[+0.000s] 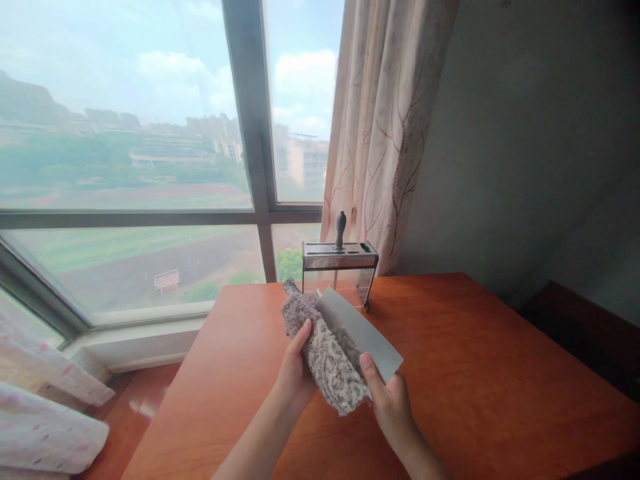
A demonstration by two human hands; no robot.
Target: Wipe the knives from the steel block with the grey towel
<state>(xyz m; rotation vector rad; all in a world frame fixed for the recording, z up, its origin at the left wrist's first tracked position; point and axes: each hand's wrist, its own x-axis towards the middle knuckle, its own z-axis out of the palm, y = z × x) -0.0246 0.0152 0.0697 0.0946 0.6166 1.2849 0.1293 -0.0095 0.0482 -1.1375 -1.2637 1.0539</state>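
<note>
A kitchen cleaver (367,333) is held above the table, its broad grey blade slanting down to the right. A fluffy grey-and-white cloth (333,363) covers the lower edge of the blade and bunches around the handle, whose dark end shows at the upper left. My left hand (299,363) is closed on the cloth near the handle, thumb on top. With its thumb against the blade's near end, my right hand (387,400) grips the cleaver beside the cloth's lower end. The fingers beneath are largely hidden.
Behind my hands, a knife block (340,257) with clear sides stands at the reddish-brown table's (480,373) back edge, one dark-handled tool upright in it. Beyond are a window (125,133) and a patterned curtain (380,120). A grey wall (520,167) is at the right.
</note>
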